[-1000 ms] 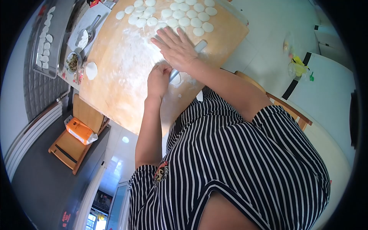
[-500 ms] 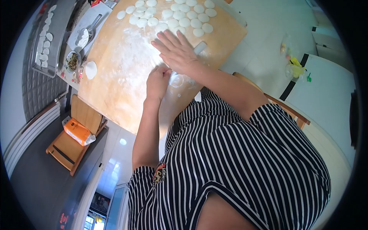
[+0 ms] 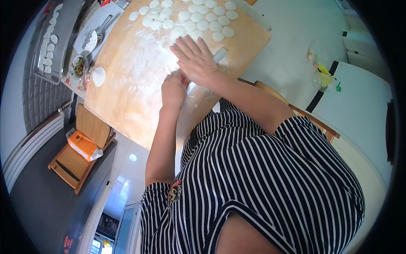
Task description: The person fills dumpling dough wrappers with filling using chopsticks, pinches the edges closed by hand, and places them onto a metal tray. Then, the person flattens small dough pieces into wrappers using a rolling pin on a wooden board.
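Observation:
My right hand [image 3: 196, 61] lies flat over a white rolling pin [image 3: 220, 54], fingers stretched out and a little apart. One end of the pin sticks out to the right of the hand, and part of it shows near my wrist. Close beside it, my left hand [image 3: 174, 90] is closed, thumb and fingers pressed together near the pin. What those fingers hold is hidden. Both hands are over a floury wooden board [image 3: 122, 101]. Several round dough wrappers [image 3: 197, 17] cover its far side, and a single larger wrapper [image 3: 99, 76] rests at the left edge.
Left of the board stand a bowl of filling [image 3: 79, 67], a flour bowl [image 3: 91, 41] with a handled scoop, and a metal tray [image 3: 51, 76] with rows of pale dough pieces. A wooden chair [image 3: 91, 127] below holds an orange package [image 3: 84, 145]. Another chair [image 3: 315, 120] is at right.
My right hand has shifted slightly right and down along with the rolling pin. My left hand stays closed at nearly the same place. The whole view has moved slightly.

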Demonstrator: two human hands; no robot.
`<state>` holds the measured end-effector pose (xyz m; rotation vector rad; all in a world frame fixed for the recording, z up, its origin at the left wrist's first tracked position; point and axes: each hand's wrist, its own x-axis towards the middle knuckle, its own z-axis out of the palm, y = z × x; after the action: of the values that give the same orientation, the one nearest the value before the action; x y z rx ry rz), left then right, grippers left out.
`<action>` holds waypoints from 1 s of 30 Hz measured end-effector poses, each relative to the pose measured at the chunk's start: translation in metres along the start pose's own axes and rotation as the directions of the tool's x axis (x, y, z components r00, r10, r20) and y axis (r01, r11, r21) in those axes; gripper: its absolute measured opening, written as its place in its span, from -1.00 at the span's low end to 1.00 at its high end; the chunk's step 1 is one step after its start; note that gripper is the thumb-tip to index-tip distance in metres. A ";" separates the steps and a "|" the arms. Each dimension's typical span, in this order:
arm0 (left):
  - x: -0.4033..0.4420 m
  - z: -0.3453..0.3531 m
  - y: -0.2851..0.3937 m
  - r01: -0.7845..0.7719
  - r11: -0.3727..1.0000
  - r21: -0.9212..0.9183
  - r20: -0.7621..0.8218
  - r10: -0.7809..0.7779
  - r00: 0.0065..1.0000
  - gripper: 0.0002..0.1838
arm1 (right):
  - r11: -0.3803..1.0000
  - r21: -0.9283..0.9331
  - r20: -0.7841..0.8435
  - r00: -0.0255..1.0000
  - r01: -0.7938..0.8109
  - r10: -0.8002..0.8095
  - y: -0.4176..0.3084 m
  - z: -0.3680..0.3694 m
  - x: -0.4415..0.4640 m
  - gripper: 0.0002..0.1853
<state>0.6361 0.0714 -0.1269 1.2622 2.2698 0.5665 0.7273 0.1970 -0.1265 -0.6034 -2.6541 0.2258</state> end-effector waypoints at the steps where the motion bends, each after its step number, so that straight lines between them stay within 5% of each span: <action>1: 0.002 0.002 -0.003 -0.104 0.987 0.120 -0.045 0.110 0.993 -0.72 | 1.000 0.000 -0.002 1.000 0.002 -0.002 0.001 -0.003 -0.007 -0.47; 5: -0.023 -0.004 -0.005 0.097 0.993 -0.064 -0.023 -0.099 0.995 -0.81 | 0.999 0.027 0.097 0.995 0.033 -0.035 0.015 -0.035 -0.078 -0.44; 8: -0.035 -0.009 -0.006 0.404 0.857 -0.319 0.233 -0.342 0.910 -0.77 | 0.999 -0.005 0.128 0.991 0.045 -0.044 0.017 -0.030 -0.080 -0.41; 12: -0.021 -0.006 -0.001 0.296 0.946 -0.135 0.162 -0.273 0.948 -0.72 | 0.999 -0.028 0.039 0.998 0.043 -0.042 -0.001 -0.016 -0.010 -0.41; 14: -0.013 0.000 -0.005 -0.001 0.986 0.167 -0.039 0.008 0.999 -0.75 | 0.999 -0.037 0.006 0.999 0.038 -0.038 -0.004 -0.014 -0.004 -0.42; 18: -0.028 -0.007 -0.007 -0.035 0.995 0.092 -0.032 0.039 0.999 -0.76 | 0.997 0.049 0.055 0.997 0.053 -0.056 0.009 -0.027 -0.070 -0.42; 20: -0.041 -0.004 -0.006 0.263 0.952 -0.157 0.001 -0.266 0.964 -0.79 | 0.999 0.021 0.139 0.989 0.049 -0.052 0.015 -0.037 -0.094 -0.42; 23: -0.047 -0.018 0.004 0.431 0.850 -0.303 0.206 -0.384 0.900 -0.78 | 0.998 0.057 0.242 0.970 0.013 -0.027 0.016 -0.040 -0.094 -0.42; 25: -0.037 -0.015 0.008 0.324 0.920 -0.220 0.118 -0.305 0.945 -0.76 | 0.996 -0.071 0.175 0.984 0.054 -0.041 0.007 -0.022 -0.055 -0.41; 29: -0.015 -0.003 -0.005 0.016 0.999 0.049 -0.066 -0.013 0.998 -0.73 | 0.999 -0.005 0.013 0.999 0.050 -0.050 -0.006 -0.008 -0.006 -0.43; 30: -0.016 -0.005 -0.005 0.037 0.999 0.025 -0.044 -0.036 0.998 -0.73 | 0.999 0.025 0.034 0.999 0.042 -0.043 -0.005 -0.012 -0.013 -0.44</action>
<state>0.6373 0.0541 -0.1223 1.2291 2.3381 0.5584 0.7414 0.1870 -0.1187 -0.5392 -2.6900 0.2579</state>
